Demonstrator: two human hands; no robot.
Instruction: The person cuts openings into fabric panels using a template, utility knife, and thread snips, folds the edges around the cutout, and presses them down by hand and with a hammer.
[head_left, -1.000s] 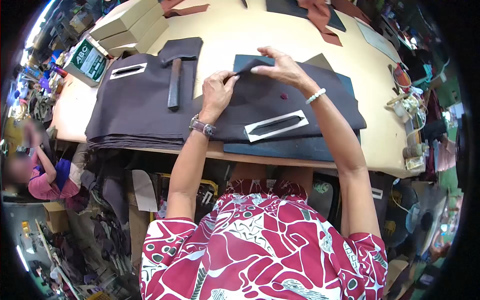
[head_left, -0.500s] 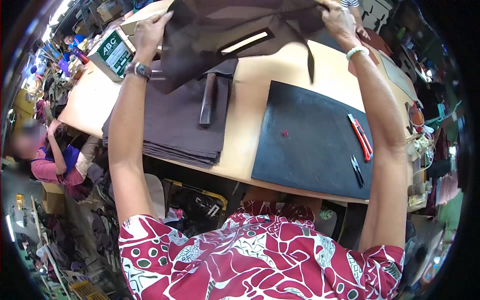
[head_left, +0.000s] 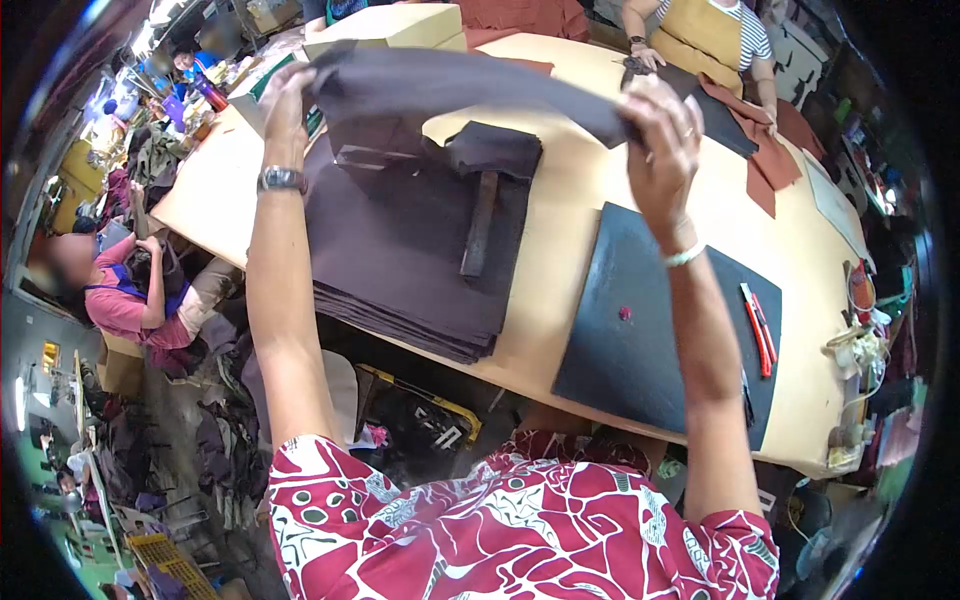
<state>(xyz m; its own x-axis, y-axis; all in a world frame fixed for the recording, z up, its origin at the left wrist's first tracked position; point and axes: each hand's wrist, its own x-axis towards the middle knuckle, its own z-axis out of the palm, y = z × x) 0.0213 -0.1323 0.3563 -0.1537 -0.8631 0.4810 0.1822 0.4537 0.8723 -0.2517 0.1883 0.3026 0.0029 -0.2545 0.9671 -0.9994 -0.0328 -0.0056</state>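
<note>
Dark sheet [head_left: 450,84] held up over table [head_left: 555,225].
Left hand [head_left: 285,105] grips one end, right hand [head_left: 660,160] the other, fingers closed; stack [head_left: 395,250] below, cutter [head_left: 758,328] on mat [head_left: 620,360].

The table [head_left: 550,270] bears stacked sheets [head_left: 410,260] and a mat [head_left: 620,365].

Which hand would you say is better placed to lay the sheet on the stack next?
Probably the left hand, holding the sheet nearer the stack; the right hand is nearer the black mat.
</note>
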